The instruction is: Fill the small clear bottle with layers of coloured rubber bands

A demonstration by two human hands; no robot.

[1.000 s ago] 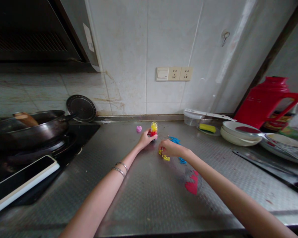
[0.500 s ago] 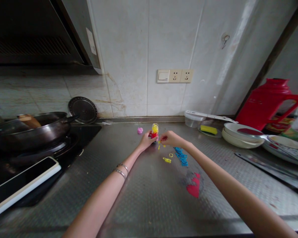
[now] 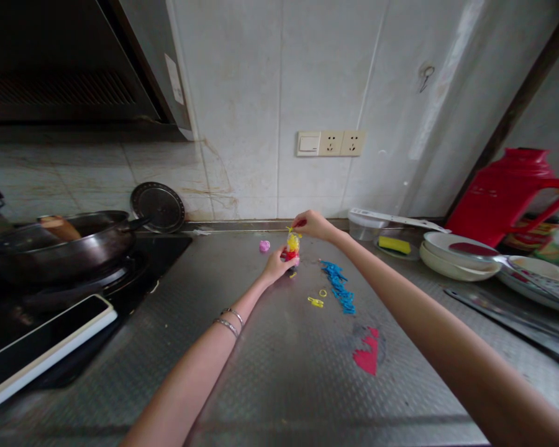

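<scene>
R hand [image 3: 313, 225] rose over small jar [image 3: 292, 245]; L hand [image 3: 274, 266] grips it.

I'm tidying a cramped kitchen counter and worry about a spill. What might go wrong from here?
The small jar looks full to its mouth with red and yellow pieces; the right hand, pinched just above it, may knock some out.
The left hand grips it only low down, so it might tip.
Loose yellow pieces and the blue pile lie close by on the counter; a passing forearm could scatter them.
</scene>
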